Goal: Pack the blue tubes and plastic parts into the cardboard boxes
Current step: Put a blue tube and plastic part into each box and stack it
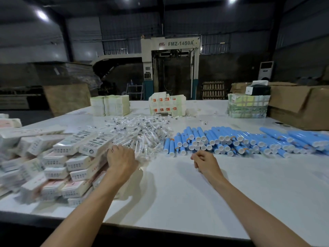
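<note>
Head-worn wide view, facing forward and down, table [178, 184] close

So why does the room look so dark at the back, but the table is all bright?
In the head view, ceiling lamps glare as white blobs while the hall behind stays dim; the white table bounces light and shows soft shadows under the left hand and right hand; the boxes at the left edge look smeared, and the wide lens bends the edges.

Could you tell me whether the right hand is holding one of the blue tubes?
No, the right hand is loosely curled and empty on the table, short of the blue tubes.
</note>
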